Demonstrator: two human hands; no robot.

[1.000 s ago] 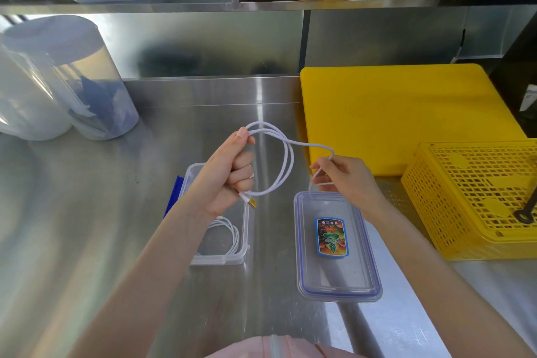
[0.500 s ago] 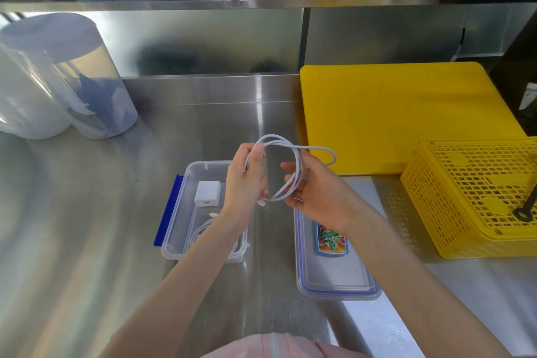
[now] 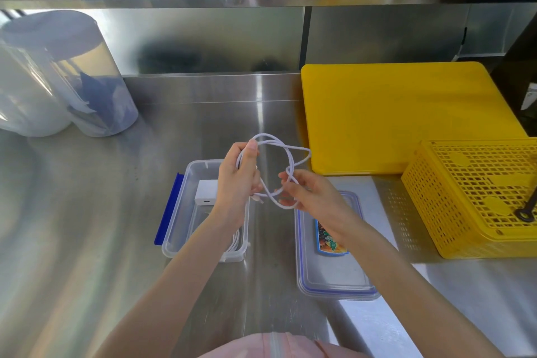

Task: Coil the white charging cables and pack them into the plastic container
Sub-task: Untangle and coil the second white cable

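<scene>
Steel counter (image 3: 87,241) — carries all items. Yellow board (image 3: 401,119) at the back right edge; yellow basket (image 3: 476,200) at the right edge, just in front of the board. Two clear tubs (image 3: 58,81) at the back left. Lid (image 3: 334,270) flat near the front edge, right of centre. Container (image 3: 186,200) left of the lid, open, holding a white adapter (image 3: 207,192) and one coiled cable. Second cable (image 3: 279,151) — looped in the air above the gap between container and lid, held by both hands: left hand (image 3: 236,183) closed on the coil, right hand (image 3: 308,197) pinching its near loop.
</scene>
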